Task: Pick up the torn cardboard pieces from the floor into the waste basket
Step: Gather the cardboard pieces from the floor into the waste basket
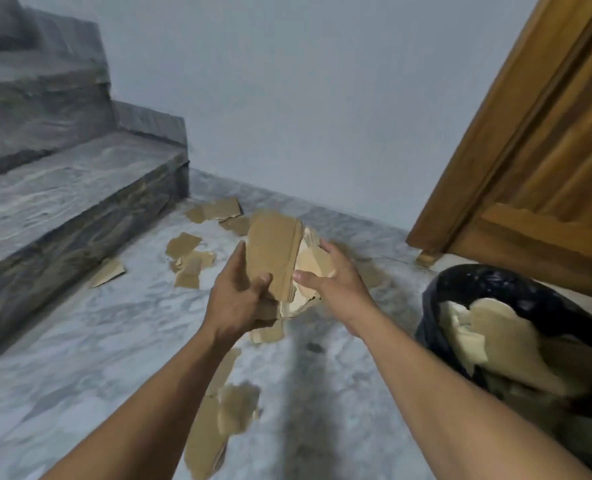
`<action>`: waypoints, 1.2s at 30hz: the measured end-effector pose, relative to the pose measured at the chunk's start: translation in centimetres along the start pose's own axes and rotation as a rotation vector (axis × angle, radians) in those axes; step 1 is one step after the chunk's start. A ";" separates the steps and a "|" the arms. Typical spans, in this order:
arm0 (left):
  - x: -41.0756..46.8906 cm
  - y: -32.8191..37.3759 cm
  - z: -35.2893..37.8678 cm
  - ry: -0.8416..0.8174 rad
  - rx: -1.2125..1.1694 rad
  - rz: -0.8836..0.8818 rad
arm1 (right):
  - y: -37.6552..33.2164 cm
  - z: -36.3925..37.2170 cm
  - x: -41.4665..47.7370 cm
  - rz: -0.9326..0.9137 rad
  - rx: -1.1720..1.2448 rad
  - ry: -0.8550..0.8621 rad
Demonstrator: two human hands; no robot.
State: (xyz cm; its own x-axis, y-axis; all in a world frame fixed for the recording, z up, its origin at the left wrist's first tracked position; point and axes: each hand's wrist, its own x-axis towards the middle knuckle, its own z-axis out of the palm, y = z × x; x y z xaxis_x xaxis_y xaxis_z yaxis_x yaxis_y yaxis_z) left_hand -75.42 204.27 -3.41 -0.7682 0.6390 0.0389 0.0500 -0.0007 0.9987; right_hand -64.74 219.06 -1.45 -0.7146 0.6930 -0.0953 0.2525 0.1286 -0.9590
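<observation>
Standing upright, cardboard stack (273, 258) is clasped by fingers of left hand (239, 299) and right hand (336, 282); waste basket (436, 296) is sited rightward.

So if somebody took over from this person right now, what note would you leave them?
Left hand: grips a stack of cardboard from the left, thumb on its front.
Right hand: holds the same stack from the right.
Waste basket: on the right, already holds scraps.
Done: some scraps binned, a stack gathered.
Left: drop the stack in, then collect the pieces by the steps and the pieces nearer the person.
</observation>
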 end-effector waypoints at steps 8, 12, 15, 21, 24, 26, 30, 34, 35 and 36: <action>-0.6 9.6 16.2 -0.338 -0.156 0.088 | -4.0 -17.5 -5.6 0.000 0.080 0.389; -1.7 10.0 23.7 -0.463 -0.131 -0.007 | -3.0 -24.2 -8.9 0.092 0.041 0.544; -2.9 9.1 27.1 -0.530 -0.039 -0.068 | -0.6 -26.4 -10.8 0.195 -0.034 0.654; -3.4 7.3 26.7 -0.574 0.291 0.087 | 1.9 -26.8 -13.0 0.351 -0.329 0.684; -4.5 6.8 22.6 -0.438 0.344 0.190 | 1.2 -24.2 -13.1 0.280 -0.516 0.672; -5.2 5.4 19.4 -0.308 0.396 0.240 | 0.4 -21.5 -13.2 0.146 -0.599 0.666; -7.4 1.6 12.9 -0.123 0.424 0.175 | 0.2 -14.7 -13.2 -0.147 -0.700 0.643; -11.9 -4.4 6.0 -0.010 0.630 0.026 | 3.1 -7.7 -13.2 -0.294 -0.661 0.478; -13.3 -6.0 4.5 -0.011 0.688 -0.023 | 3.9 -6.0 -13.6 -0.287 -0.664 0.414; -14.8 -7.7 2.9 -0.019 0.744 -0.073 | 5.0 -4.1 -14.0 -0.262 -0.652 0.328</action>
State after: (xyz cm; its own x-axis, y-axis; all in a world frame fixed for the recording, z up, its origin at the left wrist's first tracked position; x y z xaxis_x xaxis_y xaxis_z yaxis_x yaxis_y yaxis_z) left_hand -62.57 197.04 -11.80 -0.7752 0.6307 -0.0343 0.4228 0.5585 0.7137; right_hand -50.76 212.88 -3.79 -0.5997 0.7439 0.2948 0.5074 0.6384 -0.5788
